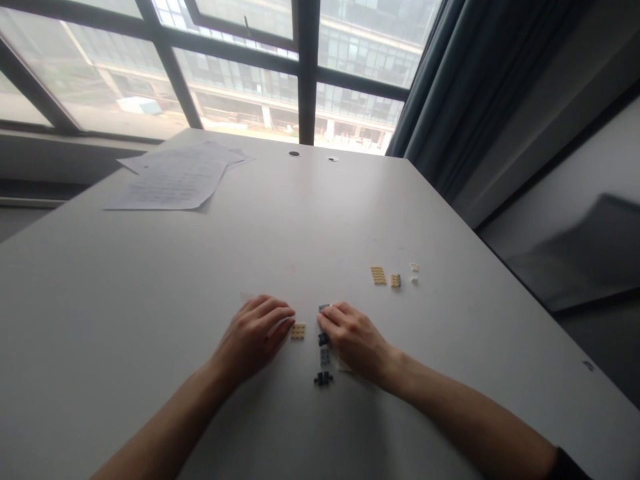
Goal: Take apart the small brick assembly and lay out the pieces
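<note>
On the white table, a small tan studded piece (299, 331) lies beside the fingertips of my left hand (257, 331). That hand rests with bent fingers, and a gap shows between thumb and forefinger; nothing is seen in it. My right hand (353, 333) has its thumb and forefinger closed on a grey piece (324, 307), mostly covered by the fingertips. Below those fingers are a black piece (323, 339), a grey studded piece (325, 358) and a black piece with side knobs (323, 379), in a column. Something pale lies partly under the right palm.
Farther right lie a tan studded plate (379, 275), a tan and grey piece (395, 281) and small white pieces (414, 281). Printed papers (173, 180) overlap at the back left. Two round holes are near the table's far edge, before a window. A dark curtain hangs right.
</note>
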{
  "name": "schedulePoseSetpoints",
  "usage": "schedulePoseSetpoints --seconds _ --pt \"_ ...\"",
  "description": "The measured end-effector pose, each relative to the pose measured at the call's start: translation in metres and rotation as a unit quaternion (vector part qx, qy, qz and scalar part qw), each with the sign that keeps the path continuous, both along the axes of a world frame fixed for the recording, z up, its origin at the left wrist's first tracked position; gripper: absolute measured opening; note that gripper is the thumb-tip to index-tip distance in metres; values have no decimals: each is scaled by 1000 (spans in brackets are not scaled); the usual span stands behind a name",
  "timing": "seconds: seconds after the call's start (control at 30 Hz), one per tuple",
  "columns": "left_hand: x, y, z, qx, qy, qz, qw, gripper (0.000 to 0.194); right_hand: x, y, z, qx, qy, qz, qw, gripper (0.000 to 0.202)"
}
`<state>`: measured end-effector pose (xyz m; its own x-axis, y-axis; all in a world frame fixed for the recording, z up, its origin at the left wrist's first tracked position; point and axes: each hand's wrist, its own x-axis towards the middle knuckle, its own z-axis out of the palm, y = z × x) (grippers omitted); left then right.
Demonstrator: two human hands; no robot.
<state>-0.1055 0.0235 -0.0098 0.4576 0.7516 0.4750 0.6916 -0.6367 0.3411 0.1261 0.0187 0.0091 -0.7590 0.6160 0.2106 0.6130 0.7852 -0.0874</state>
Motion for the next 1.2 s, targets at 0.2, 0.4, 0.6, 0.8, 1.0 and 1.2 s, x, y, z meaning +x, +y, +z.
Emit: schedulePoseSetpoints --seconds 0.2,0.4,0.6,0.8,1.0,1.2 --pt "1 1 -1 -1 -4 -2 1000 11 37 -12 -14 39 57 12 998 29" --pt "0 1 1 6 8 -3 1000 12 103 -4 -21 51 92 -32 994 36" --pt "0 1 1 1 11 7 1000 15 148 9 -23 54 97 -85 990 35" --pt "1 -1 5 -12 -7 -26 1000 16 157 10 -25 64 98 -105 988 34" --pt "-3 -16 8 21 58 -94 994 34 148 -2 -19 97 125 -123 980 40" --pt "-7 -39 3 -15 171 -151 974 70 150 -24 -15 94 145 -129 976 36"
